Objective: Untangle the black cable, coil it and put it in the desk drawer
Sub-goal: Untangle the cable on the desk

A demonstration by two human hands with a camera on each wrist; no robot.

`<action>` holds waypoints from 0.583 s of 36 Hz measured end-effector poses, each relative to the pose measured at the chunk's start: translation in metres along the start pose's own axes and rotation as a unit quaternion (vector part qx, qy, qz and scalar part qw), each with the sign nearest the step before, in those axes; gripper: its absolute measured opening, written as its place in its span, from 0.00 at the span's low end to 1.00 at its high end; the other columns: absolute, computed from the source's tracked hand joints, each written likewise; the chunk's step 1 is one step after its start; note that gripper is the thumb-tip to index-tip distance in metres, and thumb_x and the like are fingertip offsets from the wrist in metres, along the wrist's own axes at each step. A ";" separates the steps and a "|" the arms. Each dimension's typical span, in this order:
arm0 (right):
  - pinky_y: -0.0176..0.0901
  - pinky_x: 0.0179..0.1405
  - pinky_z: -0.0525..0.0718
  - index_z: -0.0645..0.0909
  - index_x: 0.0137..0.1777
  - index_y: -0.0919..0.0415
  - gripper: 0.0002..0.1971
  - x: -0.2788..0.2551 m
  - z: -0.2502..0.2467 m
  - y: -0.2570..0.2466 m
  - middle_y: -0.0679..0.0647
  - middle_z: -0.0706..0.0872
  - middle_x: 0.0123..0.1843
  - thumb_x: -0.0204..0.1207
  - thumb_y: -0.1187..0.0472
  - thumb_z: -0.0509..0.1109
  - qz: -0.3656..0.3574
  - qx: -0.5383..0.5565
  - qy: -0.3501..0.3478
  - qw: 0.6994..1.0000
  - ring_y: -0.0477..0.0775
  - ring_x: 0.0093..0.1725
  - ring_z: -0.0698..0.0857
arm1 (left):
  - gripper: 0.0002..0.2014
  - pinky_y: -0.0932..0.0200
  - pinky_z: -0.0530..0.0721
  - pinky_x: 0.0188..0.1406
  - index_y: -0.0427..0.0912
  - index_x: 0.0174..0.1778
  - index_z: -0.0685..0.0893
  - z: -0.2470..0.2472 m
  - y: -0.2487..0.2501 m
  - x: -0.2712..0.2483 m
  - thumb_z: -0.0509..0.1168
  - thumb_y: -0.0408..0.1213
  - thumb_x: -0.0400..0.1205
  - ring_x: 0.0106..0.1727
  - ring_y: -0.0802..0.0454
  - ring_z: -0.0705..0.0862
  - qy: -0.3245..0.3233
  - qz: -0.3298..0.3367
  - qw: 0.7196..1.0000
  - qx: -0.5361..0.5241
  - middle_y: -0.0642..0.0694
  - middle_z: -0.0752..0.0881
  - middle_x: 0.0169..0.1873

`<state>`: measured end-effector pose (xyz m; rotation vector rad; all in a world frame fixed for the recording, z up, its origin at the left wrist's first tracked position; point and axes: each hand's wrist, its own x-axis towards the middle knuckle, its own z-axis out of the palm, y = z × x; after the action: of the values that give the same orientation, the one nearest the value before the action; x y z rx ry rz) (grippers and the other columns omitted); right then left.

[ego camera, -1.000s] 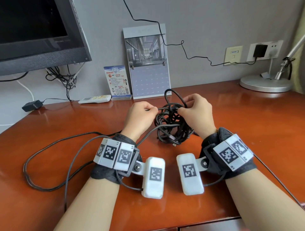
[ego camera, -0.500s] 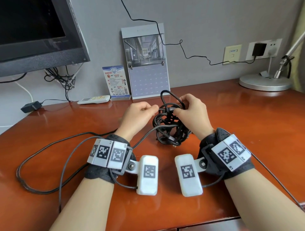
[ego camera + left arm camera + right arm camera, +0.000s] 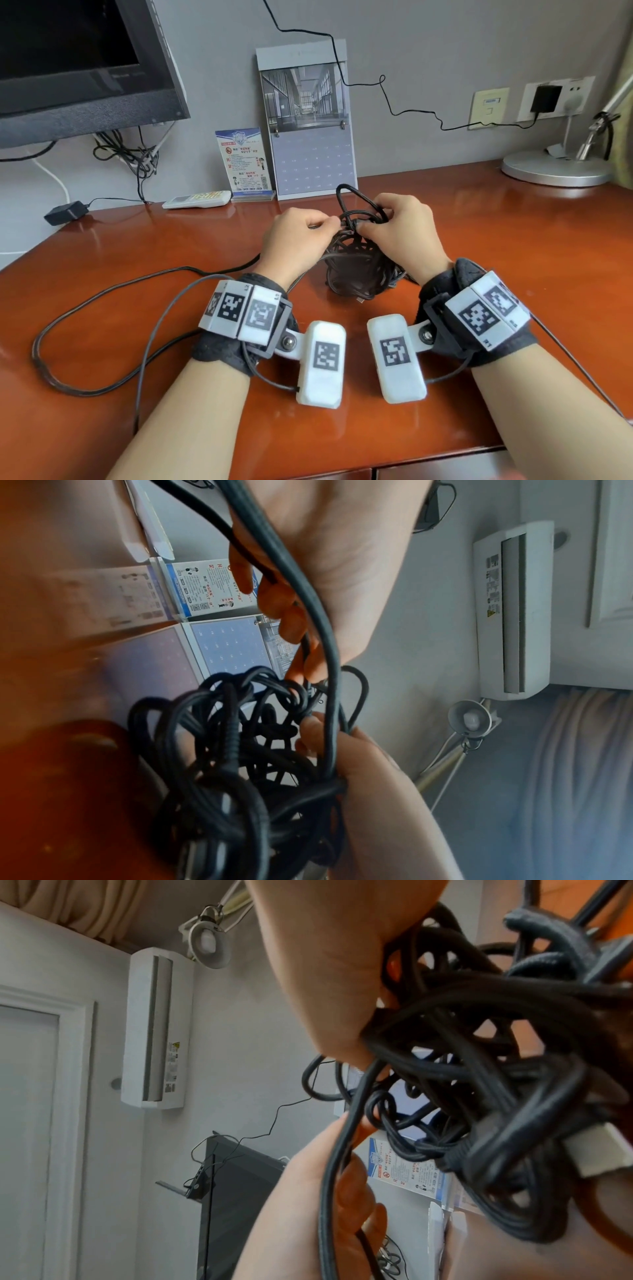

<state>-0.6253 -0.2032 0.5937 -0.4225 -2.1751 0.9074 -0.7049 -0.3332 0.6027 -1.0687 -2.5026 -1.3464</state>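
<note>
We are lifting tangle (image 3: 359, 267) slightly nearer; left hand (image 3: 296, 240) pinching strand beside knot, right hand (image 3: 399, 229) pinching loop above fingertips. Untangling barely progressing.

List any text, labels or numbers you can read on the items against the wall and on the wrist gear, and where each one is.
Blue-and-white printed card: printed characters and a code square, too small to read.
Grey wall calendar: faint date numbers in a grid, too blurred to read.
White remote control: button markings, unreadable.
White wall air conditioner: yellow warning triangle and label strip, text unreadable.
White wrist marker blocks: black-and-white square codes; tiny corner lettering, too small to read.
</note>
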 end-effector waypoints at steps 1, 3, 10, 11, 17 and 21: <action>0.44 0.39 0.82 0.76 0.32 0.50 0.10 0.000 0.001 0.001 0.46 0.84 0.31 0.70 0.62 0.73 -0.011 -0.004 -0.002 1.000 0.52 0.36 0.83 | 0.14 0.55 0.82 0.51 0.40 0.38 0.89 0.000 -0.001 0.000 0.65 0.45 0.80 0.48 0.47 0.86 0.010 0.010 1.000 0.003 0.45 0.90 0.37; 0.44 0.34 0.74 0.68 0.29 0.49 0.14 0.000 0.003 0.001 0.49 0.79 0.32 0.70 0.60 0.71 -0.029 -0.025 -0.014 0.999 0.53 0.35 0.78 | 0.14 0.53 0.82 0.52 0.36 0.36 0.86 0.001 -0.003 0.001 0.65 0.44 0.80 0.44 0.46 0.86 0.025 0.015 0.999 0.015 0.41 0.88 0.36; 0.42 0.35 0.71 0.65 0.27 0.46 0.16 -0.003 0.003 -0.006 0.45 0.78 0.30 0.66 0.50 0.71 0.012 -0.067 -0.015 0.998 0.55 0.36 0.78 | 0.12 0.51 0.83 0.55 0.35 0.37 0.86 0.004 0.001 -0.002 0.64 0.41 0.79 0.44 0.47 0.86 0.004 0.015 1.000 0.016 0.43 0.89 0.36; 0.42 0.35 0.70 0.64 0.27 0.47 0.17 -0.003 0.004 -0.006 0.44 0.76 0.28 0.66 0.51 0.71 0.015 -0.079 -0.004 0.997 0.56 0.36 0.77 | 0.12 0.51 0.83 0.56 0.37 0.38 0.87 0.004 0.002 -0.003 0.63 0.41 0.79 0.45 0.48 0.86 0.001 0.022 1.000 0.013 0.45 0.90 0.36; 0.44 0.36 0.70 0.74 0.38 0.59 0.10 0.001 0.009 -0.007 0.56 0.83 0.37 0.69 0.53 0.68 0.006 -0.170 0.060 0.984 0.63 0.40 0.78 | 0.10 0.58 0.83 0.52 0.42 0.42 0.93 -0.001 0.005 0.000 0.66 0.37 0.78 0.51 0.55 0.88 0.071 0.044 0.996 0.008 0.48 0.92 0.43; 0.44 0.38 0.71 0.75 0.40 0.60 0.08 0.010 -0.007 0.011 0.62 0.86 0.43 0.70 0.55 0.68 0.041 -0.171 0.116 0.978 0.68 0.47 0.83 | 0.13 0.62 0.79 0.41 0.40 0.37 0.91 -0.024 -0.007 0.009 0.64 0.44 0.73 0.43 0.60 0.82 0.142 -0.009 0.990 0.010 0.39 0.88 0.36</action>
<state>-0.6266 -0.1867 0.5946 -0.7515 -2.1076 0.4939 -0.7212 -0.3493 0.6152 -0.7878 -2.3157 -1.3665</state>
